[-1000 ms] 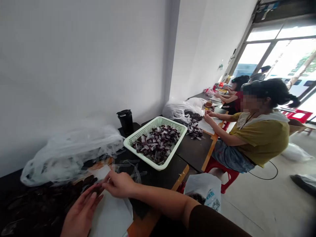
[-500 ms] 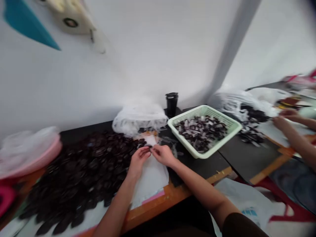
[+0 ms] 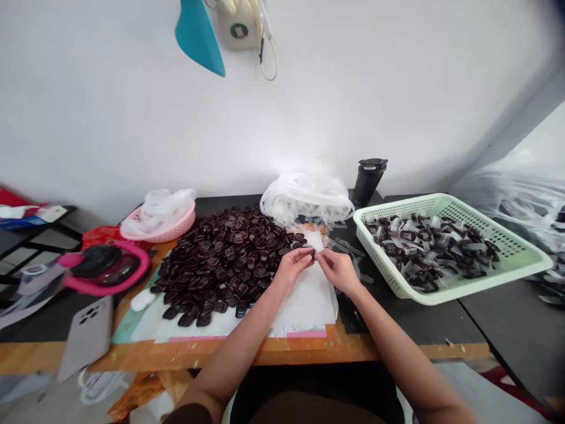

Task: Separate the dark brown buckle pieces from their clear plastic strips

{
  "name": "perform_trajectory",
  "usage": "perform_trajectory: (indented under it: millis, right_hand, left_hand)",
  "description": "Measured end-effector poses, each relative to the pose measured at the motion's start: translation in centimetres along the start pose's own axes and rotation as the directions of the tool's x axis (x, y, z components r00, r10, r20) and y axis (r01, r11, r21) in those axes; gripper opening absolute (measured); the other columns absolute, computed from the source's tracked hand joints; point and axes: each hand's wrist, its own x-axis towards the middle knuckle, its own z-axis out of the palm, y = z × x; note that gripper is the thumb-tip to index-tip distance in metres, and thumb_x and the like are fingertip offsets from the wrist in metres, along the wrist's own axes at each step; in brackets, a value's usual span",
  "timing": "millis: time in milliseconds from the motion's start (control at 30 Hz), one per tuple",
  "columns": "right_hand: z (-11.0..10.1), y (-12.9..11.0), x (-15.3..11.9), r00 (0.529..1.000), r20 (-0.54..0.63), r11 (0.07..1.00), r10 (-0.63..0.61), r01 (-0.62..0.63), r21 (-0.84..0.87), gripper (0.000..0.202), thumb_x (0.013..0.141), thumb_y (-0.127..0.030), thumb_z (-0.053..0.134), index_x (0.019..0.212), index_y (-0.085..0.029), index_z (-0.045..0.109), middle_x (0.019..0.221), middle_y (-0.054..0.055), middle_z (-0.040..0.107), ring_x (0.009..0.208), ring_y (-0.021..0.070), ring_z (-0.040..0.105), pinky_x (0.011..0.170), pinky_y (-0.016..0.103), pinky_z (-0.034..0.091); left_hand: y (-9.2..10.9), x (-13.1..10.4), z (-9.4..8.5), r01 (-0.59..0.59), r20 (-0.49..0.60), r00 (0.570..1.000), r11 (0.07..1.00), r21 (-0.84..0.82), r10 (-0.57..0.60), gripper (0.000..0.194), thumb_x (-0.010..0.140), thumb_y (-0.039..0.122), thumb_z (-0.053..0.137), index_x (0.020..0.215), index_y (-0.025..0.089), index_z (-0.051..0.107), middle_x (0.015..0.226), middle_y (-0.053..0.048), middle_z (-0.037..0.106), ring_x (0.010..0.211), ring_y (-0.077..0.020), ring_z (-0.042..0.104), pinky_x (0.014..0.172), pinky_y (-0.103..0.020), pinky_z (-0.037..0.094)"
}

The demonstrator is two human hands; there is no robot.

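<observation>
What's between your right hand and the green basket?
In the head view, clear plastic strips lie between the right hand and the green basket.

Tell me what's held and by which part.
A small dark piece, held between the left hand and right hand; which part they pinch is too small to tell.

The person's left hand and right hand are ungloved, with slim fingers and bare forearms. A plain dark brown sleeve shows near the left elbow. A rounded dark brown top meets black cloth over the lap.
</observation>
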Motion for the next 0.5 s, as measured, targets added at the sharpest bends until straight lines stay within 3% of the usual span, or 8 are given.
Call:
perform_trajectory:
  millis: [267, 500]
  right_hand:
    - [0.61, 0.26, -0.11, 0.998, 0.048, 0.993, -0.029, 0.034, -0.115, 0.028, 0.093, -0.031, 0.041, 0.078, -0.018, 0.061, 0.057, 0.001, 0.056, 0.049, 0.0114, 0.048, 0.053, 0.022, 0.029]
    - [0.30, 0.87, -0.03, 0.994, 0.105, 0.987, -0.030, 0.046, -0.156, 0.027, 0.093, -0.029, 0.041, 0.074, -0.019, 0.057, 0.059, 0.002, 0.058, 0.052, 0.0131, 0.052, 0.053, 0.023, 0.027]
  left_hand:
    - [-0.20, 0.17, -0.21, -0.113, -0.013, 0.993, 0.975, 0.192, 0.118, 0.031, 0.065, 0.024, 0.079, 0.093, 0.015, 0.069, 0.095, -0.006, 0.070, 0.089, -0.0178, 0.063, 0.087, -0.033, 0.047]
    - [-0.28, 0.11, -0.16, -0.122, -0.017, 0.992, 0.971, 0.204, 0.128, 0.034, 0.063, 0.024, 0.080, 0.093, 0.015, 0.068, 0.090, -0.006, 0.069, 0.083, -0.0166, 0.063, 0.081, -0.032, 0.049]
